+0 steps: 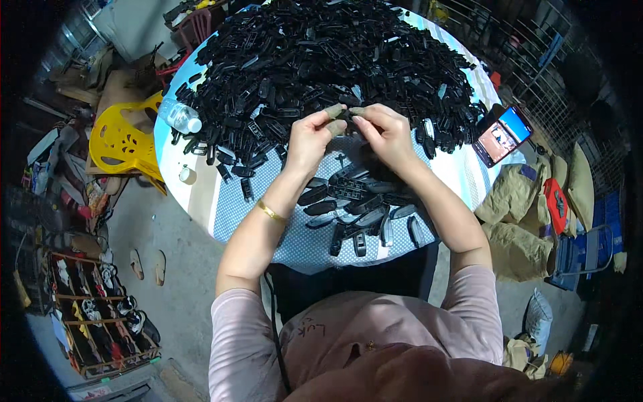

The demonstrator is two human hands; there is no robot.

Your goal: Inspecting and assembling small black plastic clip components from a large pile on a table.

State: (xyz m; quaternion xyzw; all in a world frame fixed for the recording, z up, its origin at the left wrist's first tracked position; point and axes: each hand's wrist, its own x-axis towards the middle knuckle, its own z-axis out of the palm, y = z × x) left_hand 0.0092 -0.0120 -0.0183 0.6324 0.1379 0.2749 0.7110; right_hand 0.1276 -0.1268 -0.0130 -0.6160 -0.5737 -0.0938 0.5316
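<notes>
floor left: yellow plastic chair (124,142) beside the worktop; shoe rack (100,311) lower left, a pair of sandals (147,264) near it
worktop: round worktop (221,208) with a dotted light cloth
bottle: clear plastic bottle (179,115) lying at the left rim, touching the pile edge
pile: big heap of black plastic parts (321,60) covering the far half of the worktop
left hand (309,139): raised over the near edge of the pile, gold bracelet (270,213) on the wrist; fingers closed, pinching one end of a small black part (345,114), fingertips capped in tan covers
black part: held between both hands, just above the cloth, centre of the worktop
right hand (387,131): fingers closed on the other end of the same part, touching the left fingertips
sorted group: smaller cluster of long black pieces (362,208) on the cloth under the forearms, near the person
phone: smartphone (502,134) with lit screen, propped at the right rim
floor right: tan sacks (519,214) stacked beside the worktop
</notes>
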